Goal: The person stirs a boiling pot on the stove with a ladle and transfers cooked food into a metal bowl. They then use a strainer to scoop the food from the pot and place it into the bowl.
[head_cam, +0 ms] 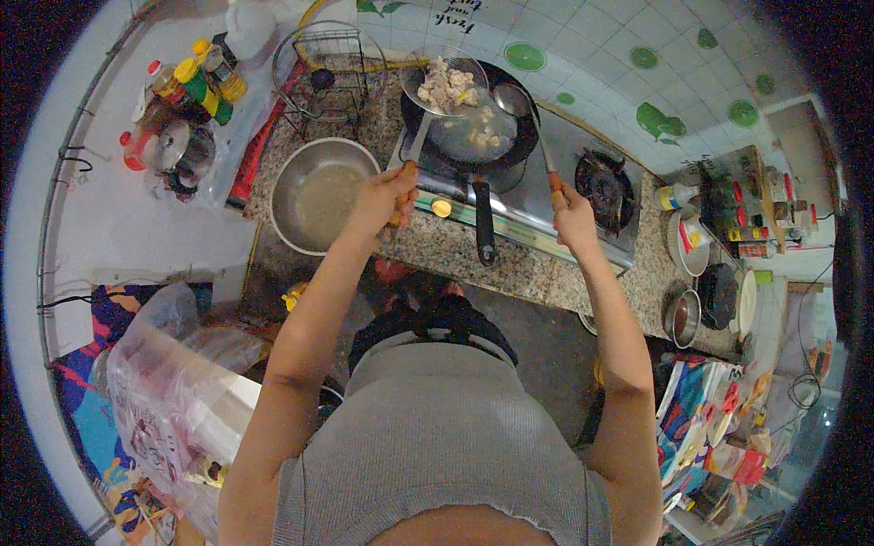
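My left hand [390, 201] grips the handle of a skimmer [416, 140], whose round head is over the far left part of a dark wok [530, 140]. Pale chunks of food that look like meat [445, 87] lie in the skimmer. A long-handled metal ladle [513, 100] is held in my right hand [572, 217], its bowl at the wok's far right rim. Cloudy liquid [471, 140] with a few pale pieces fills the bottom of the wok. The wok's black handle [484, 225] points towards me over the counter edge.
A wide metal basin [283, 198] stands left of the gas stove [553, 147]. The second burner [604, 188] is on the right. Behind the basin are a wire rack [328, 68] and a round lid. Bowls [683, 317] and seasoning containers crowd the right end; bottles [205, 78] stand left.
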